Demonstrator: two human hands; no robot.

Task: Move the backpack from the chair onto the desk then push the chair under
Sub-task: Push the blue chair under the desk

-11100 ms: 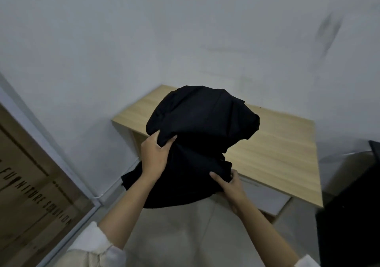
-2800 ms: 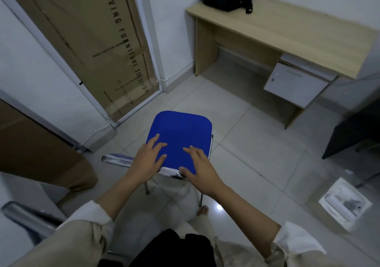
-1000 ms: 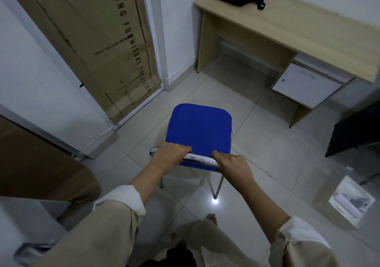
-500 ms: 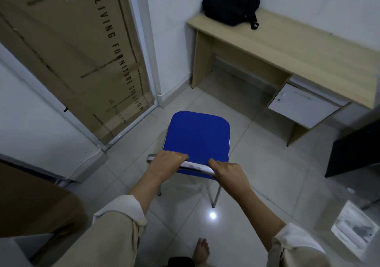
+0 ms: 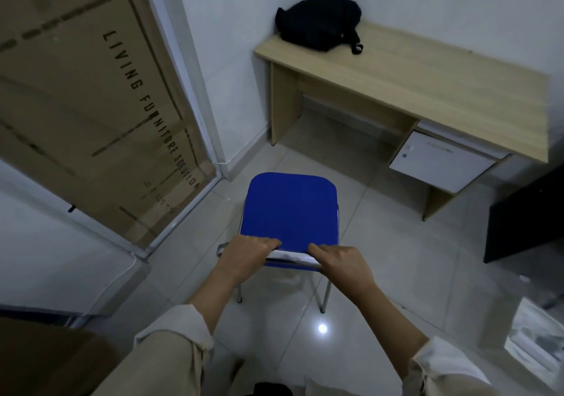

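The black backpack [image 5: 317, 23] lies on the far left corner of the light wooden desk [image 5: 427, 90], against the wall. The blue-seated chair [image 5: 290, 209] with metal legs stands on the tiled floor in front of me, a stretch short of the desk's open knee space. My left hand [image 5: 244, 253] and my right hand [image 5: 338, 264] both grip the chair's metal top rail at its near edge, side by side.
A white drawer unit [image 5: 439, 163] hangs under the desk's right half. A large cardboard box [image 5: 91, 96] leans against the left wall. A dark piece of furniture [image 5: 525, 212] stands at the right, and a white box [image 5: 534, 343] sits on the floor near right.
The backpack went from my hands onto the desk. Both hands then took the chair's rail; over the last second the chair has moved forward, closer to the desk.
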